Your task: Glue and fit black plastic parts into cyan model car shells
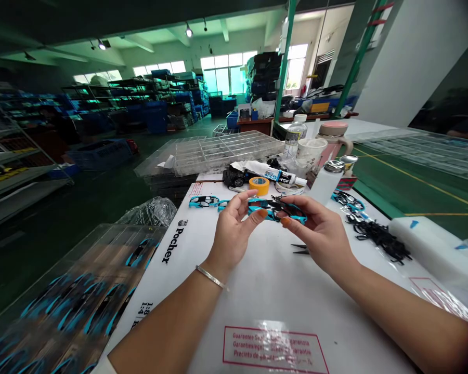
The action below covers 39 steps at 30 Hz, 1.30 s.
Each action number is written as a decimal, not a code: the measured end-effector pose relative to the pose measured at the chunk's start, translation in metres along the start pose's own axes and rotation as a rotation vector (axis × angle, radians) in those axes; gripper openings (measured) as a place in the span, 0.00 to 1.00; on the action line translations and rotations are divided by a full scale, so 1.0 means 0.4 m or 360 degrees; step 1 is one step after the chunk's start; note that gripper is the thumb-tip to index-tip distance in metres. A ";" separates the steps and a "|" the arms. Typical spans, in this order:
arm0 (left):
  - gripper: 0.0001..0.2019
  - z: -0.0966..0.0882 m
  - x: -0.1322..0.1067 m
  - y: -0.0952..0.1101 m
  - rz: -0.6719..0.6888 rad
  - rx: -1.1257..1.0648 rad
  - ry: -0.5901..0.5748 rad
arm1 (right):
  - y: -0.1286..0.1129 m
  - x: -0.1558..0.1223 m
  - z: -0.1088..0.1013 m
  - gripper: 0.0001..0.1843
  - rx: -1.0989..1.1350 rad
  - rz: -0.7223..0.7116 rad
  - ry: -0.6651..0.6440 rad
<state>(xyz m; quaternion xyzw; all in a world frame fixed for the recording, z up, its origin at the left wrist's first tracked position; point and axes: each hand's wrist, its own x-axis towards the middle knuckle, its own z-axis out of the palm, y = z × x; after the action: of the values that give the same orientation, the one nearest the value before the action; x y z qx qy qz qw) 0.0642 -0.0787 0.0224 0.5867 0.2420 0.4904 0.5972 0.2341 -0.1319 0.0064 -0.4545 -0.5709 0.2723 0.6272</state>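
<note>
Both my hands hold one small blue and black plastic part up above the white work surface. My left hand, a thin bracelet on its wrist, pinches the part's left end between thumb and fingers. Cupped under the right end is my right hand, its fingers curled round the part. Two more blue and black parts lie flat on the surface just beyond my left hand. Black tweezers lie under my right hand.
A heap of black plastic pieces lies to the right. Behind stand a yellow tape roll, a glue tube, a white bottle, a cup and clear compartment trays. Clear trays of blue parts sit at lower left.
</note>
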 end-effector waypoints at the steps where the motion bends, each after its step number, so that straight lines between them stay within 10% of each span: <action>1: 0.29 0.001 0.001 -0.003 -0.0001 -0.0046 -0.0016 | 0.000 -0.002 0.003 0.19 -0.0013 0.0007 -0.0012; 39: 0.23 0.005 -0.001 0.013 0.0090 -0.0047 0.0018 | 0.007 -0.003 0.003 0.17 -0.0333 -0.0088 -0.0158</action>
<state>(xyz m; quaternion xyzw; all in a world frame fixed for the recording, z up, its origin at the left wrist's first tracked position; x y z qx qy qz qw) 0.0641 -0.0809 0.0274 0.5815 0.2214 0.5141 0.5903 0.2330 -0.1314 0.0031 -0.4874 -0.6389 0.2160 0.5546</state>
